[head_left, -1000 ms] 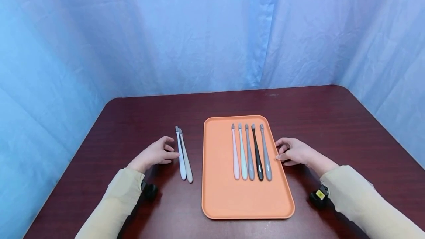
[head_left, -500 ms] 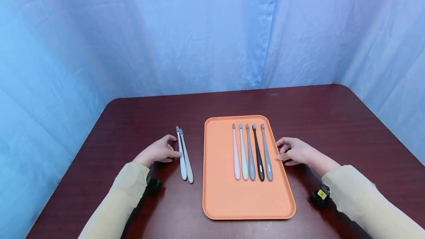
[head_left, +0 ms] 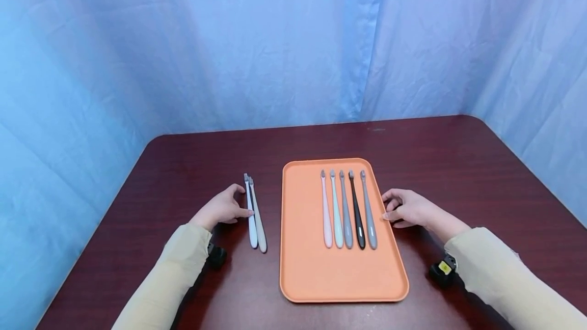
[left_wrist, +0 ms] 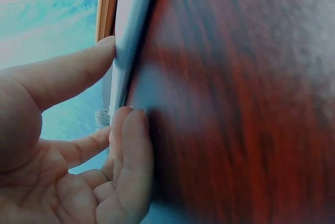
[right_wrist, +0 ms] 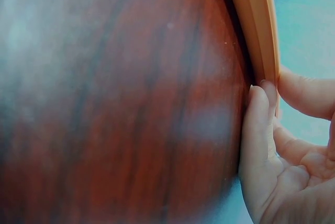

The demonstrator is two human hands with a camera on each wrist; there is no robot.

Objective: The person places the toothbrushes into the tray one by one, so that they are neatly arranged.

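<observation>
On the dark red wooden table (head_left: 183, 167) little shifts; our left hand (head_left: 222, 209) edges onto the pale plastic toothbrush pair (head_left: 255, 218), fingers relaxed; our right hand (head_left: 408, 209), loosely open, stays touching the orange plastic tray (head_left: 339, 279).

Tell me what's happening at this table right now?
A person's left hand touches the two pale toothbrushes lying on the dark red wooden table. The right hand rests at the right rim of the flat orange plastic tray, its fingertips touching the rim. Five toothbrushes lie side by side in it.

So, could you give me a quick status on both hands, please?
Left hand touching white toothbrush on table. Right hand against orange tray edge. Nothing blocking.
</observation>
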